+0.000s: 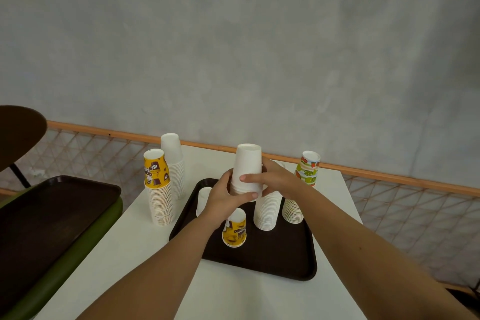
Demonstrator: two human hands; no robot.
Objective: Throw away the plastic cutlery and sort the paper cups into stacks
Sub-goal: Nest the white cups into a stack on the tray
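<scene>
Item: plain white paper cups (246, 166), upside down, nested, held above a taller white stack (267, 212) on the dark tray (272, 260). Left hand (224, 196) wraps the lower rims; right hand (272, 179) closes around the side, forefinger across the front. Small yellow printed stack (234, 228) stands on the tray; taller yellow stack (157, 189) and white stack (173, 163) stand on the table (130, 254); fruit-patterned stack (302, 187) far right.
</scene>
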